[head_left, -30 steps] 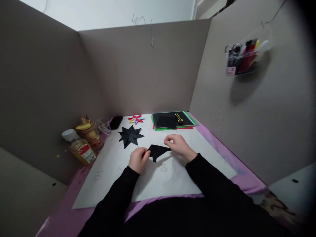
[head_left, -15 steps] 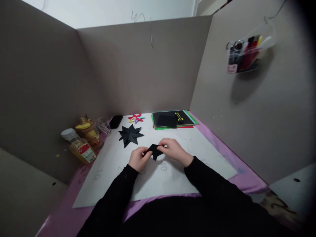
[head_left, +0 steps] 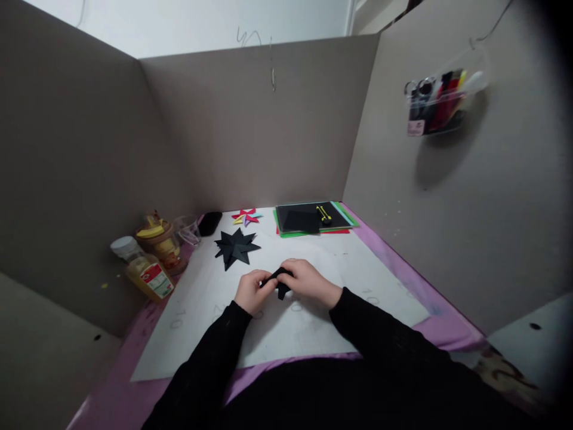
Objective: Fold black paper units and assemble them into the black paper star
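Between my two hands is a small piece of folded black paper (head_left: 282, 290), partly covered by my fingers. My left hand (head_left: 254, 291) pinches its left side, thumb toward the middle. From the right, my right hand (head_left: 308, 282) grips it with thumb and fingers pressed together, and the two thumbs nearly meet. One narrow flap of the paper points down toward me. Beyond my left hand, a black folded-paper star (head_left: 236, 246) with several points lies on the white sheet (head_left: 308, 334).
At the back lie a small multicoloured paper star (head_left: 246, 217), a phone (head_left: 210, 224) and stacked coloured paper (head_left: 290, 220) bearing a yellow cutter (head_left: 323, 214). A glue bottle (head_left: 150, 276) and cups (head_left: 162, 242) stand left. A bin of tools (head_left: 441, 107) hangs on the right panel.
My right hand has shifted left and slightly down over the black paper, closer to my left hand. Less of the paper shows now.
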Tool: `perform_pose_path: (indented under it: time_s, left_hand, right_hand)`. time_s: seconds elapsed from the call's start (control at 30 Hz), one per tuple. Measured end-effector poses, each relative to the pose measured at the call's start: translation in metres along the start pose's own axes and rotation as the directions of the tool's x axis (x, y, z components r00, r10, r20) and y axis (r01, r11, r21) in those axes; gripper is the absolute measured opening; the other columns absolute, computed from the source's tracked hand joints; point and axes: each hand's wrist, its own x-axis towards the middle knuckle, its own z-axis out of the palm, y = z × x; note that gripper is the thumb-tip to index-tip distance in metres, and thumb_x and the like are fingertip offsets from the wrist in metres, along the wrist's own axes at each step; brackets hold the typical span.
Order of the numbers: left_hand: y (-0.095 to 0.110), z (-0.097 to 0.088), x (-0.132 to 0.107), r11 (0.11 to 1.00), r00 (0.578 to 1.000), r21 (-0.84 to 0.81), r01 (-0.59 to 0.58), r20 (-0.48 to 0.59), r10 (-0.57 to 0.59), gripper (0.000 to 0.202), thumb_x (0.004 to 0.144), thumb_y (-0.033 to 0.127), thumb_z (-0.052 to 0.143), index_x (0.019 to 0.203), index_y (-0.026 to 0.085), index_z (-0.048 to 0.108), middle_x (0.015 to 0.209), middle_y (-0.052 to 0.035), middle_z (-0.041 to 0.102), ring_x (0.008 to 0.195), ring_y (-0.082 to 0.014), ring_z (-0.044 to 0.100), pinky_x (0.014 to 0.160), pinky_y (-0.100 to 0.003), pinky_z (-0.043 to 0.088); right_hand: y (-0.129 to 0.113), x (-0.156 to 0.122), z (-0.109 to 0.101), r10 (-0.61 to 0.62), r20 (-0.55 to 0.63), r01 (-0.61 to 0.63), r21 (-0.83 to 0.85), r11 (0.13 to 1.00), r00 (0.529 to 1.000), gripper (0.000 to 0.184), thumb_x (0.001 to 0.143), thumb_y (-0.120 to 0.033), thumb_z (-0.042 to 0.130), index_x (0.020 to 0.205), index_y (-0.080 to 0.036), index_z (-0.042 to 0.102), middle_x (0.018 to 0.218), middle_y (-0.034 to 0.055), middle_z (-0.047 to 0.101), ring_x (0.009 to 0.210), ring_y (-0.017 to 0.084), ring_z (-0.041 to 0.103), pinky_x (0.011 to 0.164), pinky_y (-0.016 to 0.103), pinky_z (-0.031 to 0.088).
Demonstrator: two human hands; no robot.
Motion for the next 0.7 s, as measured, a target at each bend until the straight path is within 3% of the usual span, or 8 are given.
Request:
perform_pose_path:
  time_s: [0.27,0.4,0.5,0.57,0.7]
  left_hand:
    - [0.004,-0.003,-0.002,0.991,0.994,-0.077,0.112,0.028,-0.11,0.022,0.074,0.033,0.056,0.066,0.014,0.067,0.058,-0.0001,0.061,0.055,-0.0111,0.049,0.052,-0.02,0.035]
    - [-0.001,-0.009,-0.002,0.981,0.986,-0.103,0.165,0.008,-0.165,0.025,0.073,0.035,0.057,0.064,0.013,0.066,0.054,0.0008,0.058,0.05,-0.0098,0.045,0.049,-0.02,0.034]
    - [-0.004,-0.009,-0.002,0.978,0.985,-0.116,0.174,0.012,-0.174,0.025,0.073,0.035,0.056,0.066,0.013,0.066,0.056,0.0007,0.059,0.05,-0.0098,0.046,0.049,-0.02,0.034]
    - [-0.004,-0.008,-0.002,0.981,0.987,-0.11,0.158,0.022,-0.157,0.025,0.073,0.035,0.056,0.068,0.013,0.067,0.057,0.0002,0.06,0.053,-0.0106,0.048,0.05,-0.02,0.035]
    - [-0.003,-0.007,-0.002,0.983,0.988,-0.094,0.156,0.038,-0.153,0.026,0.074,0.036,0.055,0.068,0.014,0.068,0.058,-0.0003,0.062,0.052,-0.0107,0.049,0.049,-0.02,0.035]
  right_hand:
    - [0.016,-0.003,-0.016,0.078,0.044,-0.08,0.05,0.996,0.996,0.015,0.075,-0.016,0.051,0.066,-0.016,0.062,0.064,0.0001,0.06,0.061,0.012,0.052,0.058,0.022,0.035]
    - [0.024,-0.002,-0.025,0.126,-0.07,-0.118,0.101,0.988,0.99,0.017,0.076,-0.017,0.05,0.066,-0.016,0.063,0.066,0.0009,0.063,0.066,0.014,0.056,0.064,0.024,0.039]
    - [0.018,-0.002,-0.023,0.107,-0.15,-0.079,0.179,0.981,0.983,0.012,0.074,-0.022,0.055,0.075,-0.017,0.066,0.079,0.0033,0.066,0.076,0.016,0.058,0.072,0.026,0.041]
    - [0.011,-0.001,-0.017,0.068,-0.11,-0.048,0.179,0.983,0.992,0.012,0.071,-0.023,0.059,0.079,-0.017,0.067,0.082,0.0034,0.066,0.076,0.016,0.058,0.071,0.025,0.041]
    - [0.004,-0.001,-0.011,0.112,-0.008,-0.11,0.128,0.986,0.994,0.015,0.072,-0.021,0.055,0.06,-0.016,0.062,0.058,-0.0007,0.058,0.057,0.012,0.05,0.057,0.023,0.036]
